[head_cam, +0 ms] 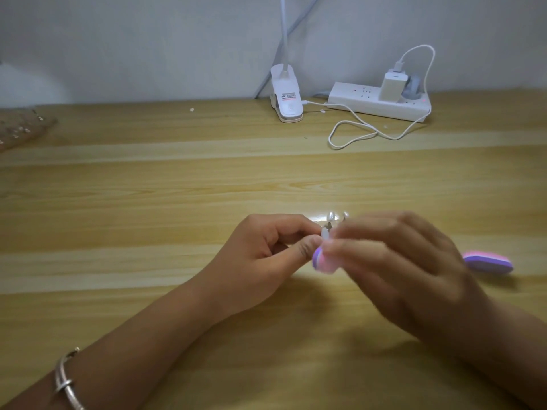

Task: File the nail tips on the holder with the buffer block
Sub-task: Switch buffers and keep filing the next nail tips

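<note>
The left hand [266, 250] pinches the holder [329, 221], nail tips [325, 233] upright. The blurred right hand [393, 261] grips the buffer block [321, 261], touching the nearest tip from below-right.

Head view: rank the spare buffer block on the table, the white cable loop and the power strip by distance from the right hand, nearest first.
1. Spare buffer block: on the table, just right of the right hand.
2. Cable loop: mid-table, beyond the hand.
3. Power strip: along the table's far edge.
</note>
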`<state>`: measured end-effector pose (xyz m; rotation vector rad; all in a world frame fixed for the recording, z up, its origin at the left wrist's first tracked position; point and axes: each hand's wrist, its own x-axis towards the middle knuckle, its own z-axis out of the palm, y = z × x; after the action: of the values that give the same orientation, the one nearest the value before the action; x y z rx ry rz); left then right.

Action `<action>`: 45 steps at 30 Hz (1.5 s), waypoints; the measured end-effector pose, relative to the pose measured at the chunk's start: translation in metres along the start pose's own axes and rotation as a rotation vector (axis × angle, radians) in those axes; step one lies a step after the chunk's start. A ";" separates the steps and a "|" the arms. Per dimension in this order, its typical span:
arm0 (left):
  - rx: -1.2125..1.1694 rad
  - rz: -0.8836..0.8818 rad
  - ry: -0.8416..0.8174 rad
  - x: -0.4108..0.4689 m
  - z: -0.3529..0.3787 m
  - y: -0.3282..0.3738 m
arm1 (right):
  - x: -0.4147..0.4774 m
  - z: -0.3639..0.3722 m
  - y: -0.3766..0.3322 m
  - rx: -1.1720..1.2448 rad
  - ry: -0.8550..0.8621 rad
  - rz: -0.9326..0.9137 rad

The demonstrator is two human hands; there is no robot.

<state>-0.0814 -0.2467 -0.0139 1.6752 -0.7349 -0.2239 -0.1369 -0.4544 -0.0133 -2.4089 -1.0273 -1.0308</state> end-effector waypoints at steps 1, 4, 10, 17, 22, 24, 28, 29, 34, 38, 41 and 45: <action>-0.006 0.002 0.000 0.000 0.000 0.001 | -0.001 0.002 -0.002 -0.012 -0.026 -0.033; 0.002 0.015 0.029 -0.001 0.000 0.002 | 0.000 0.000 0.009 -0.031 -0.019 0.020; -0.026 0.016 0.020 0.000 0.002 0.001 | 0.000 0.002 0.001 0.054 -0.016 0.054; -0.011 0.014 0.031 -0.001 0.002 0.000 | 0.000 -0.003 0.010 0.090 0.024 0.167; -0.053 0.067 0.050 0.001 0.002 0.002 | 0.000 0.000 0.007 0.050 -0.066 0.033; -0.047 0.060 0.068 0.001 0.002 0.001 | 0.001 -0.003 0.010 0.052 -0.050 0.102; -0.041 0.064 0.071 0.000 0.002 0.001 | -0.001 0.004 -0.002 0.092 -0.073 0.013; -0.035 0.061 0.080 0.000 0.002 0.001 | 0.000 0.003 -0.001 0.093 -0.083 0.004; 0.004 0.069 0.102 0.000 0.004 0.000 | 0.000 -0.002 0.007 0.130 -0.055 0.144; -0.009 0.076 0.097 -0.001 0.003 0.001 | -0.001 0.002 0.003 0.148 -0.100 0.038; 0.010 0.065 0.116 0.000 0.004 0.000 | 0.000 -0.005 0.012 0.129 -0.068 0.147; -0.022 0.082 0.082 -0.001 0.003 0.000 | -0.001 0.002 -0.004 0.176 -0.086 0.057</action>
<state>-0.0835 -0.2487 -0.0152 1.6200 -0.7352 -0.1039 -0.1391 -0.4510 -0.0150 -2.3418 -1.0256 -0.7896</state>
